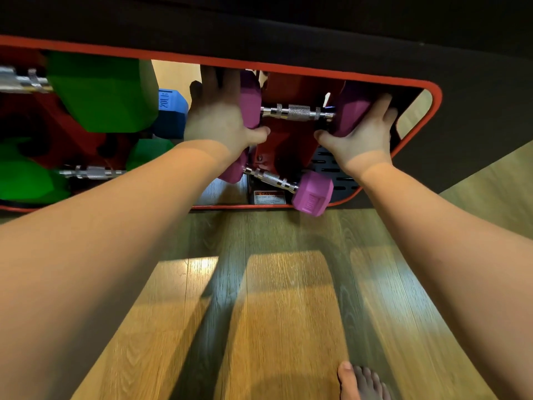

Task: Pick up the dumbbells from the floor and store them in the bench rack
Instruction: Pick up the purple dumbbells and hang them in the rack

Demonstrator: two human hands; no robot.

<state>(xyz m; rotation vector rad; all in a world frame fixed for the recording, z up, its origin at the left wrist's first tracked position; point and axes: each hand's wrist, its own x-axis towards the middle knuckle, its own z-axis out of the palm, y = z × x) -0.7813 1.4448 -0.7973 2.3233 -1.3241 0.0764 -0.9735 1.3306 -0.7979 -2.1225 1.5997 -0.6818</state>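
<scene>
Two hands carry one purple dumbbell point(300, 112) inside the red-framed bench rack point(432, 90), level, with its knurled chrome handle bare between them. The left hand point(219, 116) wraps the left head; the right hand point(363, 131) cups the right head from below and outside. Each grip is clenched on a head, not on the handle.

Hazard 1: slip. The heads are broad and faceted, so the fingers cannot wrap fully around them. If either grip loosens, that end would probably drop and the dumbbell would swing down.

Hazard 2: collision. A second purple dumbbell point(285, 183) lies tilted directly below, its near head at the rack's front edge, above the wooden floor point(274, 298). A dropped load could strike it and knock it out toward the bare foot point(360, 382).

Hazard 3: pinching. The left hand sits just beside a blue dumbbell head point(171, 111) and green dumbbells point(101, 93); the right hand is near the frame's corner. Whether a seat lies under the held dumbbell cannot be told; the rack interior is dark there.
</scene>
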